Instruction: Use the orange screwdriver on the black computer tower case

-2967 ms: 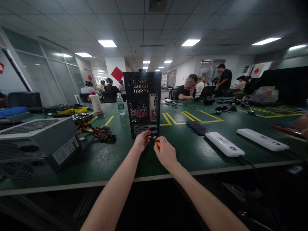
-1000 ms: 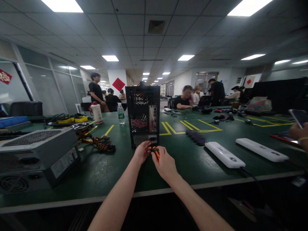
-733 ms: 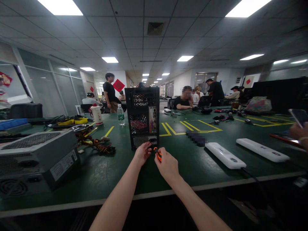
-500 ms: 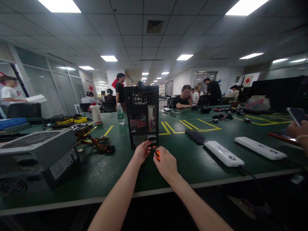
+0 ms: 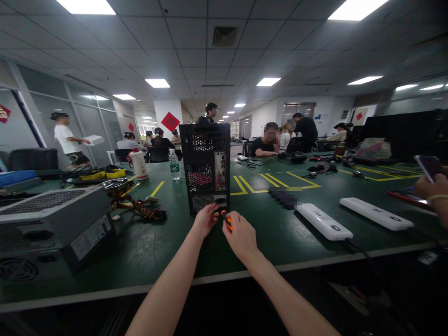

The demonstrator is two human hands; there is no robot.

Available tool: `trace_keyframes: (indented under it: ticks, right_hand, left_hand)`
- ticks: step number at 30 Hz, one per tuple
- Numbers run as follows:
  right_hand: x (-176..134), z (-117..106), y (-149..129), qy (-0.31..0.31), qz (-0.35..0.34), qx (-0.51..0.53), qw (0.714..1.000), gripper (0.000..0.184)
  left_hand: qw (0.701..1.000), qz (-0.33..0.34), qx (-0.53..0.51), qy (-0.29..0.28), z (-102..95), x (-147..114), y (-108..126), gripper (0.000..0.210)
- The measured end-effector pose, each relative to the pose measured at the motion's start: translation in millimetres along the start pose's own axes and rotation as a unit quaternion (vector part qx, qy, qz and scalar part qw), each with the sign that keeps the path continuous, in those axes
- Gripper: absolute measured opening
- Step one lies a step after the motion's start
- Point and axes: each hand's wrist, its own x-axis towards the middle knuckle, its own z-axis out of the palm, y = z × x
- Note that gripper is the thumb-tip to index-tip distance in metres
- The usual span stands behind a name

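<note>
The case [image 5: 203, 161] is standing upright on the surface [image 5: 161, 254], its rear facing the near edge. The right hand [image 5: 241, 234] is gripping the orange-and-black screwdriver [image 5: 228, 222] just in front of the case's lower rear. The left hand [image 5: 206, 221] is extending its fingers beside the screwdriver; whether they are pinching anything cannot be told. Grey power units [image 5: 65, 224] are sitting well to the left.

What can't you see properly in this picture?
All in the head view:
Tool: tip too small and dark; the right hand covers its other end.
Case: bottom edge partly hidden by the left hand.
White label: print too small.
Dark thing: pixelated.
Other person: mostly cut off by the right edge.
</note>
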Motion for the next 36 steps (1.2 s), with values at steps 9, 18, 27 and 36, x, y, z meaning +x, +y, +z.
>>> trace_keyframes:
  ticks: [9,18,27,36]
  right_hand:
    - [0.1,0.3,0.3,-0.001,0.003,0.002,1.000,0.008]
    - [0.2,-0.2,0.6,0.003,0.005,0.007,1.000,0.008]
    - [-0.2,-1.9,0.3,0.004,0.010,0.014,1.000,0.009]
    - [0.1,-0.9,1.8,-0.001,0.014,0.019,1.000,0.010]
  left_hand:
    - [1.000,-0.002,-0.010,0.005,2.8,-4.0,2.3,0.024]
    - [1.000,-0.010,-0.026,0.003,3.2,-6.3,4.4,0.025]
    - [1.000,-0.009,-0.022,-0.002,2.1,-4.2,3.8,0.026]
    - [1.000,-0.008,-0.030,-0.002,1.4,-4.7,4.2,0.026]
